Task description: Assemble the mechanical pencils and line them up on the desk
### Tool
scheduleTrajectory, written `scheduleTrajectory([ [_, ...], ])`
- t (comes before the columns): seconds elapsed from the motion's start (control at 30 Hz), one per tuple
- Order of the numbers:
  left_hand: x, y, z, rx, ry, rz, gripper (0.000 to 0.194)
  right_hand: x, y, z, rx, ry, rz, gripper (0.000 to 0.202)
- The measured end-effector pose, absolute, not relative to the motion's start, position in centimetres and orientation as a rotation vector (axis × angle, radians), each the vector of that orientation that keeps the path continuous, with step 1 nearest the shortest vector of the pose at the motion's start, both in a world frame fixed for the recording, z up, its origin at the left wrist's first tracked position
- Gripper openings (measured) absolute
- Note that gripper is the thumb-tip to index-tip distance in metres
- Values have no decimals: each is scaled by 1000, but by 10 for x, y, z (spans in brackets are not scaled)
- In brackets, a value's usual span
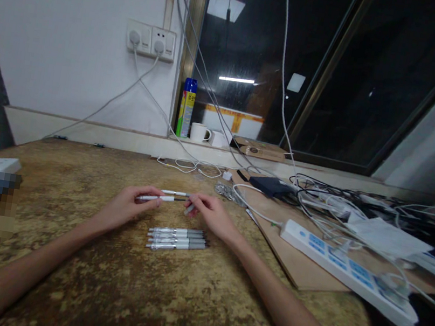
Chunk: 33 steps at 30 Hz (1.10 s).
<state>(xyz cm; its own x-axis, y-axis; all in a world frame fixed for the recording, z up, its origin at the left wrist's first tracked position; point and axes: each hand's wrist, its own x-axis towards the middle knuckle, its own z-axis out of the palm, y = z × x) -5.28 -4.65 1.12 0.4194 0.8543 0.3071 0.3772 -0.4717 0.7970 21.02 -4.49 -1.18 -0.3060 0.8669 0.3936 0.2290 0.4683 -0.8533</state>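
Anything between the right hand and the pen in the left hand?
Nothing visible: the held pen points at the right hand. Another pen shows just beyond; the row of pens lies on the near side.

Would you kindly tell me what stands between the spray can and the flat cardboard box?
In the head view, a white mug and a small white object stand there.

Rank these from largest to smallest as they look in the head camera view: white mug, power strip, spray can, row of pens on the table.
1. Power strip
2. Row of pens
3. Spray can
4. White mug

The can and mug stand farther away, so real sizes may differ.
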Motion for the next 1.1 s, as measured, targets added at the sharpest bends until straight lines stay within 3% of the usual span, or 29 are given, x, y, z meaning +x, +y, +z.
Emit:
scheduleTrajectory([
  [0.23,-55,-44,12,1998,1137,1017,40,216,-37,-12,-910,-1573,839,21],
  [0.63,-56,-42,10,1999,1141,1025,40,211,-45,-1,-882,-1382,997,27],
  [1.1,-49,-50,16,1982,1087,994,34,202,-49,-3,-885,-1506,923,23],
])
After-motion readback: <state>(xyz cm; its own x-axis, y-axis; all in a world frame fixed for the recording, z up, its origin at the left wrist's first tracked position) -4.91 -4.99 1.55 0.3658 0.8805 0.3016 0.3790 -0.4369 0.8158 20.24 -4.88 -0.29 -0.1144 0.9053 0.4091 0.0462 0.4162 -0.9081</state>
